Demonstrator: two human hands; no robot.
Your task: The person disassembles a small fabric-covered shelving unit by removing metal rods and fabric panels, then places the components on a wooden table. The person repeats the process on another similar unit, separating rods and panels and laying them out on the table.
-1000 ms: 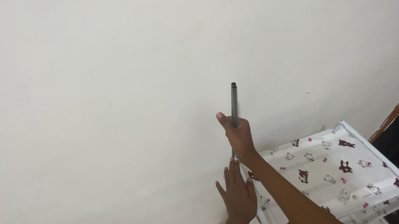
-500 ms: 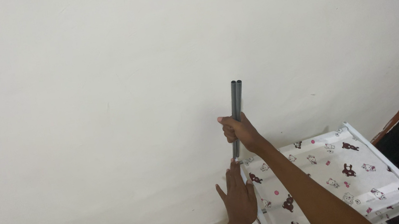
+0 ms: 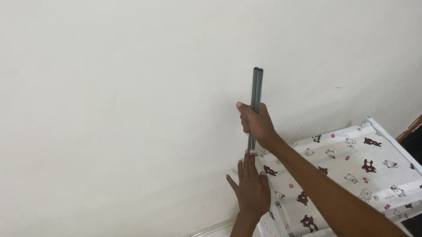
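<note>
Our right hand clamps fingers around a grey tube while our left hand, fingers straight and close together, steadies the bear-print fabric rack.

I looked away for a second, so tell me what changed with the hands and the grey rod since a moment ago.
The slim grey metal rod now sticks out farther above the right hand, and its lower end shows below the fist. The right hand keeps its grip. The left hand stays open and flat at the corner of the white-framed, bear-print fabric shelf.
</note>
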